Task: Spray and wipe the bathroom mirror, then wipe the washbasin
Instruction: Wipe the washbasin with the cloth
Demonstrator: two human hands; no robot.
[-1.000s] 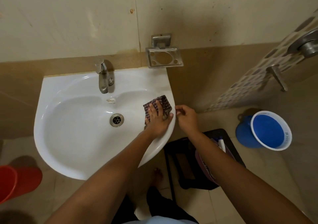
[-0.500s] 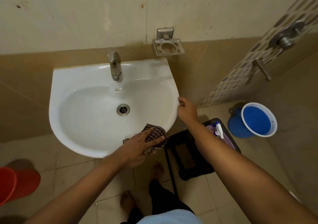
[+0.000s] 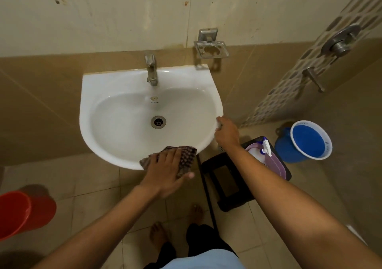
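Observation:
A white washbasin hangs on the tiled wall, with a steel tap at its back and a drain in the bowl. My left hand presses a dark checked cloth flat against the basin's front rim, fingers straight on top of it. My right hand grips the basin's right edge, fingers curled over the rim. A spray bottle lies in a purple tub on a black stool to the right. The mirror is out of view.
A steel soap holder is fixed to the wall above the basin's right corner. A blue bucket stands on the floor at right, a red bucket at left. Wall taps jut out at upper right. My bare feet stand below the basin.
My left hand has slid the cloth from the basin's right inner side down along the rim to the front edge. My right hand stays on the right edge. The camera has drawn back.

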